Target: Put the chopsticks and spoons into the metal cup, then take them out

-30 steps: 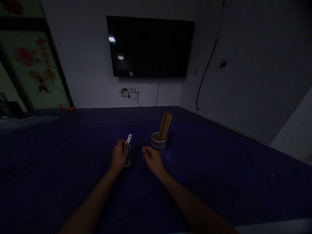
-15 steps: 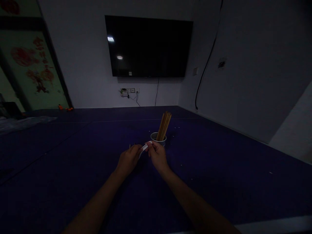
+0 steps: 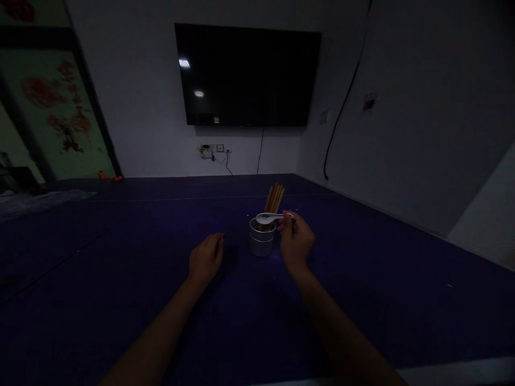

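Observation:
My right hand (image 3: 296, 242) holds a white spoon (image 3: 269, 217) by its handle, level, with the bowl end over the rim of a small metal cup (image 3: 261, 239). Wooden chopsticks (image 3: 274, 199) stand bundled in that cup, leaning right. My left hand (image 3: 206, 258) rests on the dark blue surface (image 3: 120, 268) to the cup's left, fingers loosely curled with nothing visible in them. Something dark lies at its fingertips, too dim to make out.
A large black television (image 3: 246, 75) hangs on the white wall ahead, with a socket strip (image 3: 215, 149) and cables below it. A doorway with a flowered panel (image 3: 52, 112) is at the left. The room is dim.
The spoon passed from my left hand to my right, which carried it right and up over the cup. My left hand went down onto the surface.

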Available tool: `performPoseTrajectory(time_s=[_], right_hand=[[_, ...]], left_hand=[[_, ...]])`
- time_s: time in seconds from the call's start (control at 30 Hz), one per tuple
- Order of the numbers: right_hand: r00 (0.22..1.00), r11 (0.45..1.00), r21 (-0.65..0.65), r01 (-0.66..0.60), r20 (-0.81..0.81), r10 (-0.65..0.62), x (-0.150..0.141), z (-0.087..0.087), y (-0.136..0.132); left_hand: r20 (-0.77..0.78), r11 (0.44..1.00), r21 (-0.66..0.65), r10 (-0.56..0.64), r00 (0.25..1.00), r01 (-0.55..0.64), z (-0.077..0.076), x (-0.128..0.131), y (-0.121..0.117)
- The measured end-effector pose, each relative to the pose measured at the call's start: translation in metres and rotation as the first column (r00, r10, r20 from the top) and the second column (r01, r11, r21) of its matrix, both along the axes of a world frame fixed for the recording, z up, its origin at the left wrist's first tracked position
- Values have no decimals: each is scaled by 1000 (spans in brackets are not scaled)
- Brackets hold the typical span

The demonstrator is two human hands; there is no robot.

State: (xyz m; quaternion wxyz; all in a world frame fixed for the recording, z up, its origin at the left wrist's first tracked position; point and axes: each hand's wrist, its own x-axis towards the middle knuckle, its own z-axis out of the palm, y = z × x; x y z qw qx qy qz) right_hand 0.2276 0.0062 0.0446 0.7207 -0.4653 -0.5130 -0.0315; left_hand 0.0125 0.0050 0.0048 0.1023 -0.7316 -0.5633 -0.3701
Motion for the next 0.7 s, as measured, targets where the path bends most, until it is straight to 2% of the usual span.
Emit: performPoseTrajectory(time_s=[0.2,0.5,0.7], right_hand=[[983,999,-34,15,186,-8,4,-1,3],[977,990,-138,-25,209,54,8,-12,16],[964,988,-156,-18,258,58,8,-14,16]], left_hand=[[-3,997,-54,50,999,-50,2,0,-1],[-40,985,-155,64,997,-69,6,1,-4],[-50,973,-200,104,993,-112,6,2,-3]])
